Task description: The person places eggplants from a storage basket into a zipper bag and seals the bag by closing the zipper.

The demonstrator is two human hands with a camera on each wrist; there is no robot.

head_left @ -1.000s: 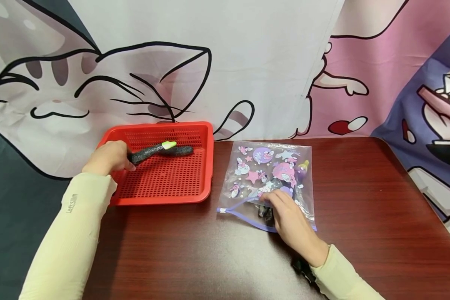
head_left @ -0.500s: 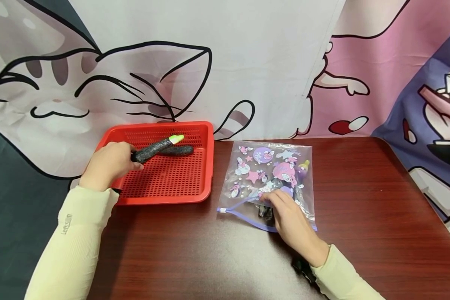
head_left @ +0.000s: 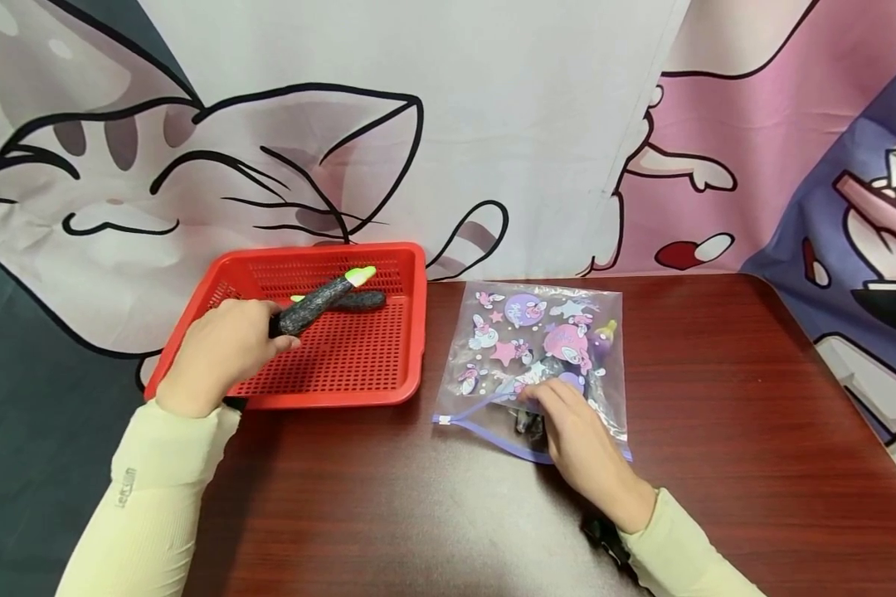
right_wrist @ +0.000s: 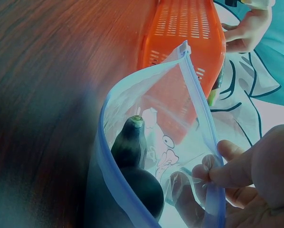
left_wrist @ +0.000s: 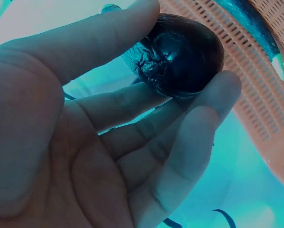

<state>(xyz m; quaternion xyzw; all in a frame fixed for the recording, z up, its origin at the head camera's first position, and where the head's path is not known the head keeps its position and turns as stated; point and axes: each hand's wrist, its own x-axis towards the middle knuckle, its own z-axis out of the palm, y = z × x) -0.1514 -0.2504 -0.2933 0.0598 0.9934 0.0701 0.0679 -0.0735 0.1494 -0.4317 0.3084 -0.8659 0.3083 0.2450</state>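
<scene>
My left hand (head_left: 227, 348) grips a dark, bumpy cucumber (head_left: 317, 305) with a light green tip, tilted up over the red basket. Its rounded dark end (left_wrist: 189, 54) sits between my thumb and fingers in the left wrist view. A second dark cucumber (head_left: 360, 300) lies inside the basket (head_left: 411, 377). My right hand (head_left: 586, 444) pinches the upper edge of a clear zip bag (head_left: 485, 332) with pink and purple prints. In the right wrist view the bag's mouth gapes, and dark eggplant-like vegetables (right_wrist: 130, 142) lie inside. A small purple eggplant (head_left: 601, 344) shows through the bag in the head view.
The bag and basket stand side by side on a dark red wooden table (head_left: 717, 414). Behind them hangs a cartoon-print cloth (head_left: 538, 149). The purple zip slider end (head_left: 444, 420) points towards the basket.
My left hand has lifted the cucumber and drawn it slightly right and nearer, so its tip rises above the basket's other cucumber. My right hand and the bag stay put.
</scene>
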